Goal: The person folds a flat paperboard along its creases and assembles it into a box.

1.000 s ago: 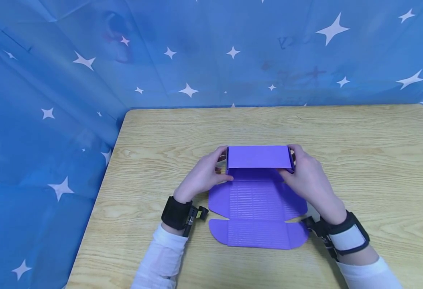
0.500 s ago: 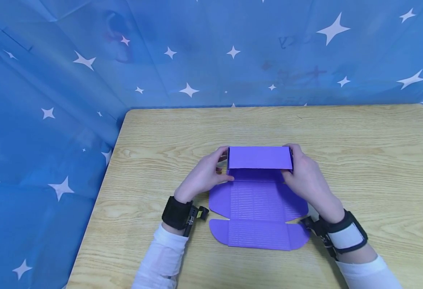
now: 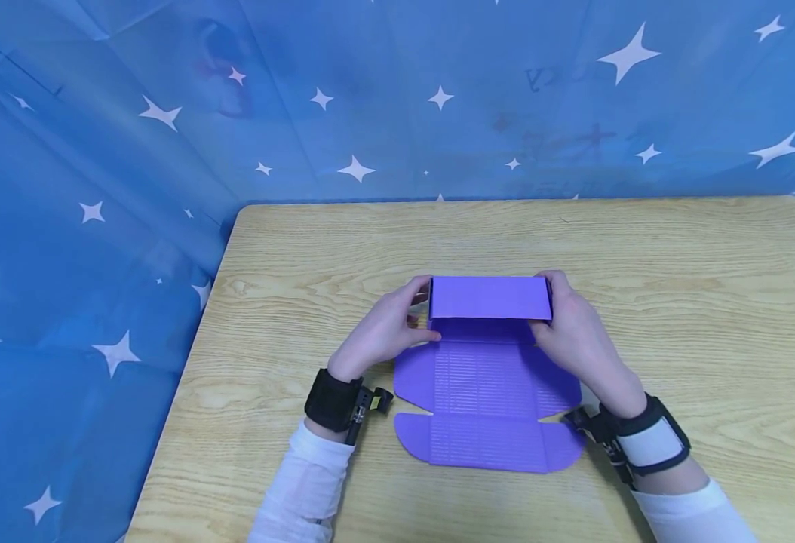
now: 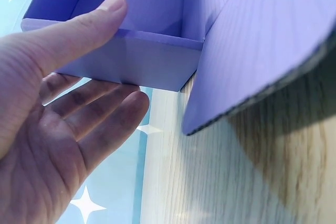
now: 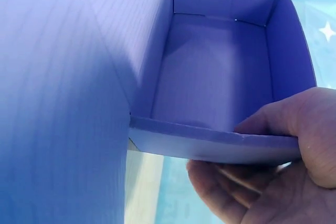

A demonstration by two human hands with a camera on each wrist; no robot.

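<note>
A purple cardboard box (image 3: 491, 298) stands in the middle of the table, its tray part tipped up on its long side. The box's lid (image 3: 484, 377) lies spread toward the person, with rounded flaps at its sides and front. My left hand (image 3: 385, 326) holds the tray's left end wall: the thumb (image 4: 100, 22) lies over the rim and the fingers (image 4: 113, 124) are at the outer face. At the opposite end wall (image 5: 210, 142), my right hand (image 3: 577, 328) grips with the thumb (image 5: 278, 116) inside and fingers outside. The tray's inside shows nothing in it.
The wood-grain table (image 3: 289, 264) extends around the box on all sides. Behind it and to its left hangs a blue cloth (image 3: 384, 98) with white stars. Both wrists carry black straps with small cameras (image 3: 382, 400).
My right hand has shifted slightly left against the box's end. The left hand and the box have barely moved.
</note>
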